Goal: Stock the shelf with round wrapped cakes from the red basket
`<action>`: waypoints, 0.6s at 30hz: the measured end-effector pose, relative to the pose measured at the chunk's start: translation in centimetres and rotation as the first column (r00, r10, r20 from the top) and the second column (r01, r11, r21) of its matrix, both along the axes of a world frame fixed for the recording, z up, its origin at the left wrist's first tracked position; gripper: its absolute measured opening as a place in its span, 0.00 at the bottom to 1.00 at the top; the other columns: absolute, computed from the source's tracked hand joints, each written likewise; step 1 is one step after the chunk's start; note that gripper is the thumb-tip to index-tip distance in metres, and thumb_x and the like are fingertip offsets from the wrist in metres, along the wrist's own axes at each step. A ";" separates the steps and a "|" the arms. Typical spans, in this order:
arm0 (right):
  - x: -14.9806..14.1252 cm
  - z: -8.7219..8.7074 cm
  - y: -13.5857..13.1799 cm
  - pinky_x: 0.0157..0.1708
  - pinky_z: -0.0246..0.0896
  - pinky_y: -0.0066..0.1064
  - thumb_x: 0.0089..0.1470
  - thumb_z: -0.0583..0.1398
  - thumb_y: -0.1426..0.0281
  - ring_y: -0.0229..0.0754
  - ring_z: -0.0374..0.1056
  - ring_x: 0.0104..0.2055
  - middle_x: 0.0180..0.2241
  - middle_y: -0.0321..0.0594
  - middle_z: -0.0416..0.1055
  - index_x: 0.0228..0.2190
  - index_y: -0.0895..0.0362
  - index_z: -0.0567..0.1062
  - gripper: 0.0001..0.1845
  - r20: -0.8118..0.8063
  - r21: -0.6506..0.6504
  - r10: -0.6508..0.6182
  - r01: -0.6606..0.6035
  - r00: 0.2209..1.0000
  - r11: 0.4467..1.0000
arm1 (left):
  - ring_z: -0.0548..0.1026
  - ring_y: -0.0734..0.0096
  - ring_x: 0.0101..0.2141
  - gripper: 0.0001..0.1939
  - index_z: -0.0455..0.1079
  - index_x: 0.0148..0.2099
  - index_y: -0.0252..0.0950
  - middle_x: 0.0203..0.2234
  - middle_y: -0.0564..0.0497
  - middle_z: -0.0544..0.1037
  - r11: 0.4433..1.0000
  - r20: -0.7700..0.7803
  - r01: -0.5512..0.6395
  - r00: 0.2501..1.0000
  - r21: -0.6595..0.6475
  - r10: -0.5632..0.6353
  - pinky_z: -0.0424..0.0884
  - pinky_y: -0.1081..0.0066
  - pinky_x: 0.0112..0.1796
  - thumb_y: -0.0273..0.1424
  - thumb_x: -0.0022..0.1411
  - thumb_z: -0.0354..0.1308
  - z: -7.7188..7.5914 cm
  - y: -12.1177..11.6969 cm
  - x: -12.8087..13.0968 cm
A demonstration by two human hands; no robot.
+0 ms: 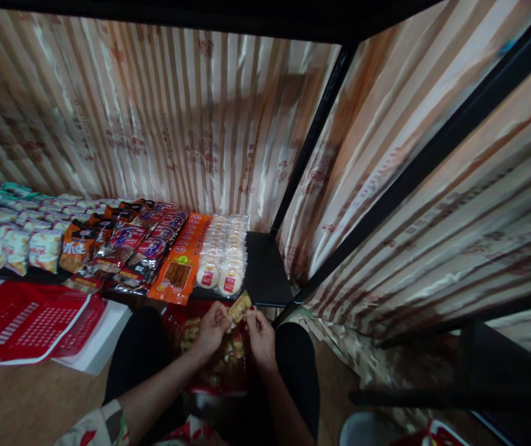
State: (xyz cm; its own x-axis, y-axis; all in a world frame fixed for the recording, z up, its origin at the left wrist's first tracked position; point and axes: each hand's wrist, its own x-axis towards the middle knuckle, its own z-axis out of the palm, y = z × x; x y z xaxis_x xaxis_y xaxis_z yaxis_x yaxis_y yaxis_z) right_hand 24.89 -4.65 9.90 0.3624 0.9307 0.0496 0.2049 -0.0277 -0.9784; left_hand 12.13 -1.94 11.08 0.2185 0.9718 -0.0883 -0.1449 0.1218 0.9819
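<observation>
My left hand (212, 328) and my right hand (259, 334) meet in front of me, both pinching a small golden snack packet (240, 306) between their fingertips. Below the hands, between my knees, lies a red bag (219, 365) full of similar small packets. Just beyond the packet is the front edge of a low black shelf (265, 272). On it, nearest the hands, lie rows of round white cakes in clear wrappers (222, 257) and a row of orange snack packs (182, 260).
More rows of snack packets (121, 238) fill the shelf to the left. A red plastic basket (28, 322) rests on a white box at the left. Black shelf posts (311, 136) and striped satin curtains (176, 124) stand behind and to the right. The shelf's right end is bare.
</observation>
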 end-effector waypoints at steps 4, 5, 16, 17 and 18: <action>0.5 -0.4 0.6 0.26 0.57 0.25 0.49 0.54 0.53 0.35 0.60 0.24 0.20 0.32 0.63 0.24 0.56 0.67 0.18 -0.097 -0.013 -0.043 0.042 0.994 0.999 | 0.69 0.77 0.25 0.16 0.54 0.27 0.37 0.24 0.56 0.69 0.994 0.120 -0.011 0.992 -0.110 0.024 0.64 0.77 0.25 0.37 0.46 0.59 1.4 0.3 0.9; 0.6 -0.6 0.7 0.25 0.57 0.25 0.49 0.54 0.53 0.35 0.60 0.24 0.20 0.32 0.63 0.25 0.56 0.67 0.18 -0.123 -0.019 -0.051 0.049 0.991 0.999 | 0.70 0.76 0.25 0.15 0.54 0.28 0.37 0.24 0.56 0.70 0.992 0.136 -0.011 0.990 -0.127 0.028 0.64 0.77 0.25 0.36 0.46 0.59 1.7 0.3 1.1; 2.5 -0.8 1.7 0.43 0.64 0.36 0.53 0.53 0.61 0.44 0.64 0.46 0.48 0.50 0.63 0.45 0.57 0.69 0.20 0.154 0.151 -0.142 0.119 0.978 0.981 | 0.73 0.76 0.22 0.15 0.57 0.27 0.36 0.18 0.58 0.71 0.977 0.161 -0.028 0.985 -0.210 0.063 0.64 0.78 0.24 0.34 0.43 0.61 2.6 1.4 2.1; 2.7 -0.7 1.7 0.47 0.62 0.39 0.54 0.51 0.62 0.45 0.62 0.50 0.49 0.49 0.63 0.45 0.56 0.70 0.19 0.249 0.197 -0.135 0.086 0.959 0.977 | 0.73 0.76 0.21 0.15 0.57 0.27 0.36 0.17 0.58 0.70 0.977 0.162 -0.025 0.985 -0.212 0.060 0.64 0.78 0.23 0.34 0.43 0.61 2.6 1.6 2.2; 3.0 -0.6 1.7 0.50 0.58 0.41 0.55 0.50 0.64 0.46 0.60 0.53 0.51 0.48 0.62 0.44 0.56 0.71 0.18 0.338 0.240 -0.136 0.055 0.931 0.969 | 0.73 0.76 0.21 0.15 0.57 0.27 0.36 0.17 0.58 0.70 0.976 0.165 -0.019 0.985 -0.218 0.056 0.64 0.79 0.22 0.34 0.43 0.61 2.7 1.8 2.3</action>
